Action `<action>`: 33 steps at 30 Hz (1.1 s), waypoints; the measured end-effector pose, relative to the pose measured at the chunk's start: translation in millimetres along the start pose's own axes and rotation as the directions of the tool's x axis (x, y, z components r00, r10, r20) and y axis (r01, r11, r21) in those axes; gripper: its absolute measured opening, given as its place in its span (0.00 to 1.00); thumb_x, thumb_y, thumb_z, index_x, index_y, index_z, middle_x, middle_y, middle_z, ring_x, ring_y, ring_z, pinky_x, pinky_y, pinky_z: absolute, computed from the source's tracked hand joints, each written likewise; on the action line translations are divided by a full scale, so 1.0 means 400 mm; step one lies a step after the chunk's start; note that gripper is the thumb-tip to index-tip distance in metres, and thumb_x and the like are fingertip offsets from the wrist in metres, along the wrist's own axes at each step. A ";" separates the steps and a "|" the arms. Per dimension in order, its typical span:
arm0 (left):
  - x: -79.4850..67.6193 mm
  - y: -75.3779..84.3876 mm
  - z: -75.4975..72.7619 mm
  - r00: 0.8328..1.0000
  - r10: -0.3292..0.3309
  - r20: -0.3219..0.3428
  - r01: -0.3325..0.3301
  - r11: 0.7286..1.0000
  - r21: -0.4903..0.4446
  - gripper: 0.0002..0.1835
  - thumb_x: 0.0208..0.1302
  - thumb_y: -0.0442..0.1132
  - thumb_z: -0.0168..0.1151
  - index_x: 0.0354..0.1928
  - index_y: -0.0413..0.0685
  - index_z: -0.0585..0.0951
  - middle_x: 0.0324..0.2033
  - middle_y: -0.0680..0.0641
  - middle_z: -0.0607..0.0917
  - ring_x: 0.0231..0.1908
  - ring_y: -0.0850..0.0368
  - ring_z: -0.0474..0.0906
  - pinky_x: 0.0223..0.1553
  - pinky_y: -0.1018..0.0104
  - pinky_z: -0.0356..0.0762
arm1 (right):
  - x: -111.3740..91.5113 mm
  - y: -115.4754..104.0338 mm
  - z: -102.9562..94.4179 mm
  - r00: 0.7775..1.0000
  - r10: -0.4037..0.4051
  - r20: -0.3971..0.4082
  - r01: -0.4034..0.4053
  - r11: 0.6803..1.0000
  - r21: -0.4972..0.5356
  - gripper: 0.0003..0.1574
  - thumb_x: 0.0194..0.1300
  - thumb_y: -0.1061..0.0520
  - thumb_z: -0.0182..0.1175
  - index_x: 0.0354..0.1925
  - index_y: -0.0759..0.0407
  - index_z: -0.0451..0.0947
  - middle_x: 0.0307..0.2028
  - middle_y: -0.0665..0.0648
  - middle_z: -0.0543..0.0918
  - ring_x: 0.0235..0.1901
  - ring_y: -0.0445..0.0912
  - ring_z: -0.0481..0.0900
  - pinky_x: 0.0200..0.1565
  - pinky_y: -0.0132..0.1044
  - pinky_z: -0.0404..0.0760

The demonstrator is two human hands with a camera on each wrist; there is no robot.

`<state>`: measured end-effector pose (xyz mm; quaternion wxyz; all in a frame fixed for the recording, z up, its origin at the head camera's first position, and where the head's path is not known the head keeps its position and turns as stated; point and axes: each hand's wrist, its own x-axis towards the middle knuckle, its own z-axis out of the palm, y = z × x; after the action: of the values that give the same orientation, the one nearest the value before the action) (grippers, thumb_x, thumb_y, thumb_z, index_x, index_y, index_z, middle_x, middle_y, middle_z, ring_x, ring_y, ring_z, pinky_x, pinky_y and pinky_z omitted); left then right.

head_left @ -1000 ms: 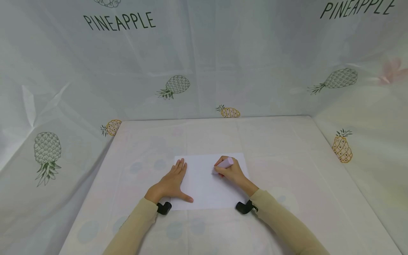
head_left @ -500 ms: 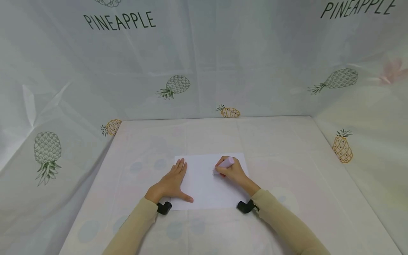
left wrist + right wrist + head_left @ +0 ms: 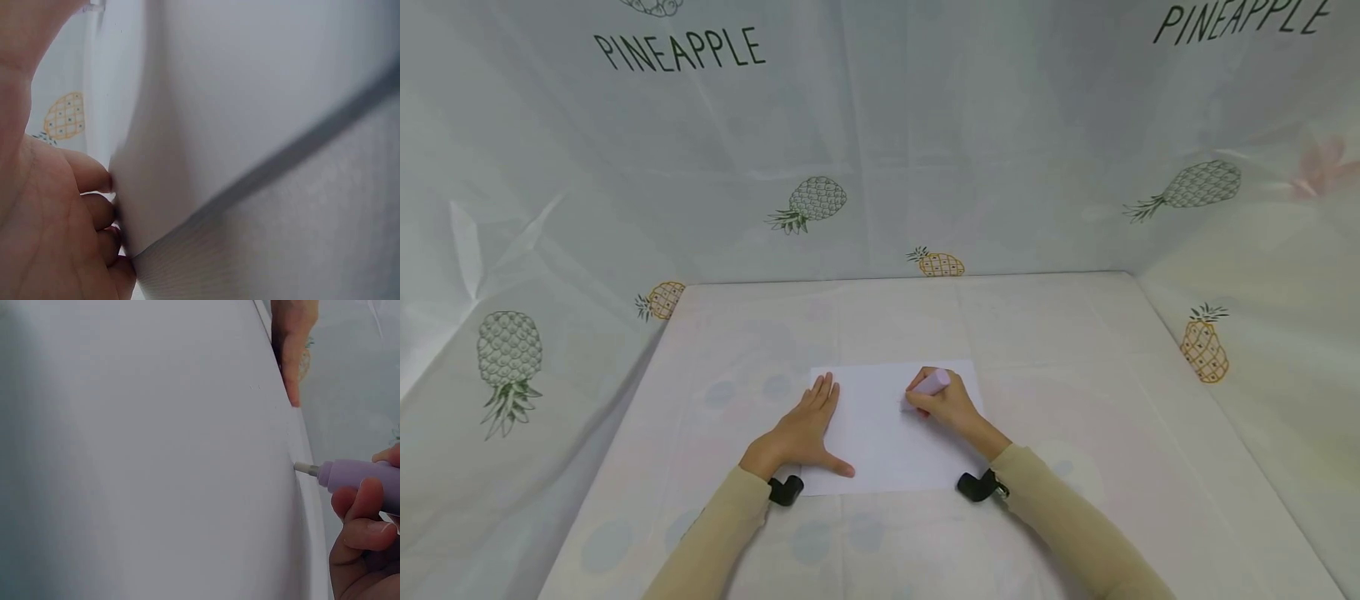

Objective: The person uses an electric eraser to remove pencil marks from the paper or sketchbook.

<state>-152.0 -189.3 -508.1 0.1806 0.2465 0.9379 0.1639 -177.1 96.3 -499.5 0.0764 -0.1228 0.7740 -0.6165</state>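
Note:
A white sheet of paper point(image 3: 880, 450) lies on the table. My left hand point(image 3: 801, 429) rests over its left edge, fingers pointing away and thumb spread out on the sheet. In the left wrist view the fingertips point(image 3: 103, 209) meet the paper. My right hand point(image 3: 946, 404) grips a thick lilac electric eraser point(image 3: 931, 382) between thumb and fingers, above the right half of the sheet. Its narrow pale tip point(image 3: 301, 467) meets the paper in the right wrist view. Tiny faint marks show on the paper near there.
The table is spread with a pale cloth point(image 3: 1060, 333) with faint coloured dots. White pineapple-print curtains point(image 3: 880, 142) enclose the back and both sides. Black wrist cameras point(image 3: 976, 487) sit by both cuffs, low over the near edge of the paper.
My right hand has shifted very slightly right with the electric eraser since the first frame, its tip staying low at the paper. My left hand has stayed in place.

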 end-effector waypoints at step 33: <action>-0.007 0.010 -0.014 1.000 0.004 0.010 -0.004 1.000 -0.022 0.78 0.39 0.73 0.75 0.77 0.33 0.42 0.77 0.35 0.34 0.76 0.40 0.28 0.74 0.46 0.39 | 0.007 -0.009 -0.005 0.998 -0.062 -0.004 0.062 0.998 0.017 0.04 0.59 0.72 0.65 0.31 0.73 0.79 0.20 0.54 0.80 0.20 0.50 0.76 0.24 0.33 0.78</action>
<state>-150.6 -188.8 -500.8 0.1879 0.2473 0.9346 0.1735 -180.1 96.6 -495.4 0.0569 -0.1451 0.7647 -0.6253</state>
